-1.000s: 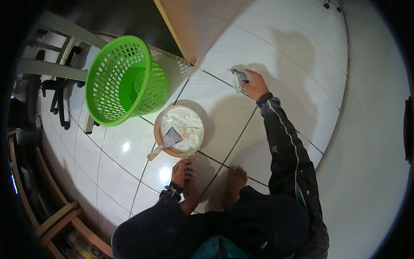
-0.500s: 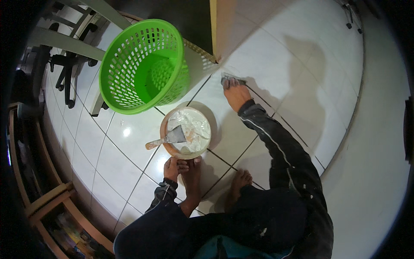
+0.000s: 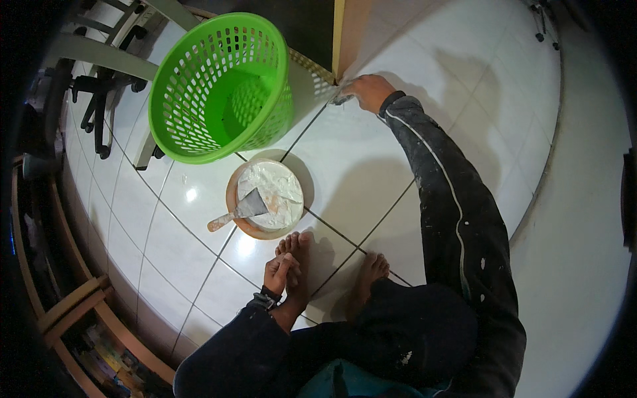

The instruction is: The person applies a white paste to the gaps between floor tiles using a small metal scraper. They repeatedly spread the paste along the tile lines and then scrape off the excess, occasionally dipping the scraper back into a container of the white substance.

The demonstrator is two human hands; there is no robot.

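Note:
My right hand (image 3: pixel 368 91) is stretched far forward and low over the floor, at the foot of a wooden edge. Its fingers press a flat, dark grey piece (image 3: pixel 341 101) onto the tiles; most of it is covered, so its kind is unclear. Above my left foot hangs my left hand (image 3: pixel 279 272), fingers curled in, with nothing visible in them. Just ahead of that foot stands a round bowl (image 3: pixel 232 192) of white paste (image 3: pixel 282 199). A putty knife (image 3: pixel 251 205) lies across it, its blade on the paste and its wooden handle over the left rim.
A green perforated basket (image 3: pixel 282 86) stands beyond the bowl, left of my right hand. The wooden edge (image 3: pixel 339 40) of a dark panel comes down beside it. Chair and table legs (image 3: pixel 99 119) are at the far left, a wooden frame (image 3: pixel 73 312) at the near left.
My right hand has moved forward with the grey piece, up to the foot of the wooden edge. My left hand has drawn back slightly from the bowl, its fingers curling in.

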